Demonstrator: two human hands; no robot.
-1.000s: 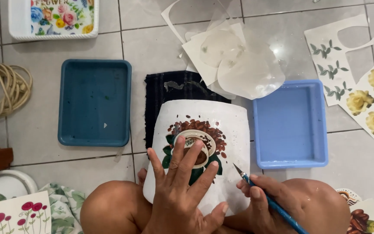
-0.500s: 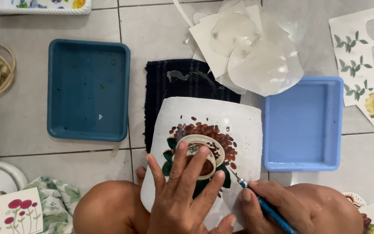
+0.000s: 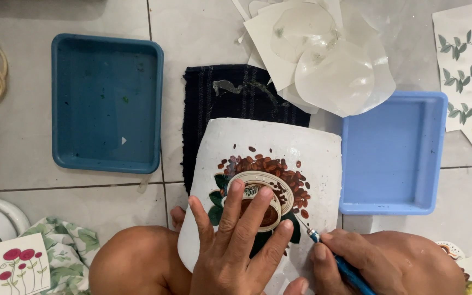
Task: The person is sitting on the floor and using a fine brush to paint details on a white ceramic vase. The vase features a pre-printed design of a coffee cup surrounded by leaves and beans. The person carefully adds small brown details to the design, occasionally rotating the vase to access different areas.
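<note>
Two trays flanked the work on the tiled floor: the dark blue tray at far left and the light blue tray at right, with a black cloth between them. On the near edge of that cloth, leaning back over the person's knees, lay the white pot, its side turned up to the camera and carrying the coffee-cup picture ringed with brown beans. The left hand was spread flat across the lower part of that picture, fingers fanned and pressing, not curled round anything. The right hand was pinched tight on the blue-handled fine brush, its tip touching the pot just right of the picture's lower edge.

By the look of it, the step in hand was settling the picture's edge onto the pot. The next move seemed to call for a light, short stroke along that edge, with the flat hand keeping the sheet from sliding.

Against half a second earlier, the view had drawn closer and shifted slightly; the spread fingers and the brush tip sat in much the same spots. At far right, the pile of translucent backing papers looked undisturbed.
</note>
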